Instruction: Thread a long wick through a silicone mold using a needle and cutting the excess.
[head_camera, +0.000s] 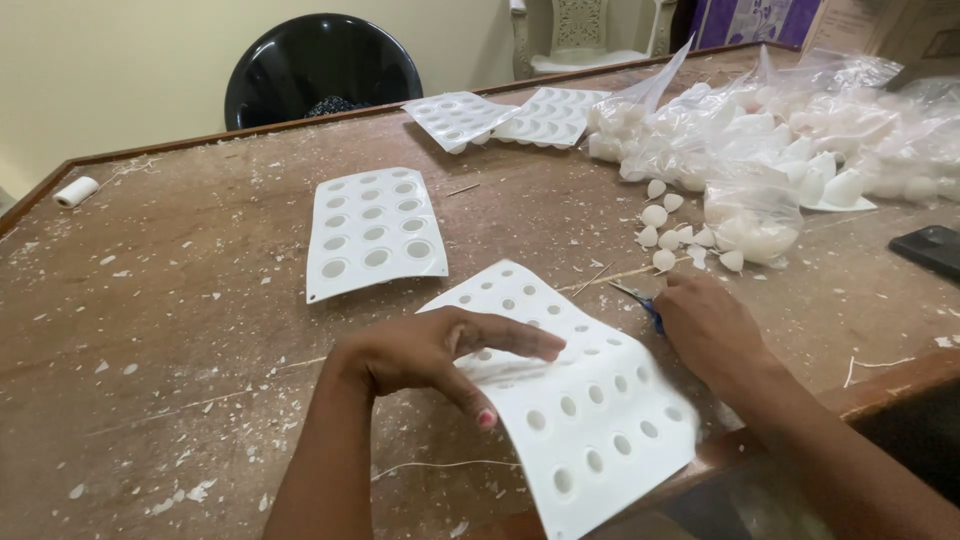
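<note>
nearest, white mold sheet (590, 420) overhangs the table (150, 330) edge; left hand (440, 355) presses it open-fingered, right hand (705, 325) grips small scissors (640, 300). it might slip off or get nicked.

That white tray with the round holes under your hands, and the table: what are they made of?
White tray: probably silicone or soft plastic, matte; it bends and lifts off the table under the left hand. Table: looks like wood, worn brown, raised edge strip, strewn with white flakes.
</note>
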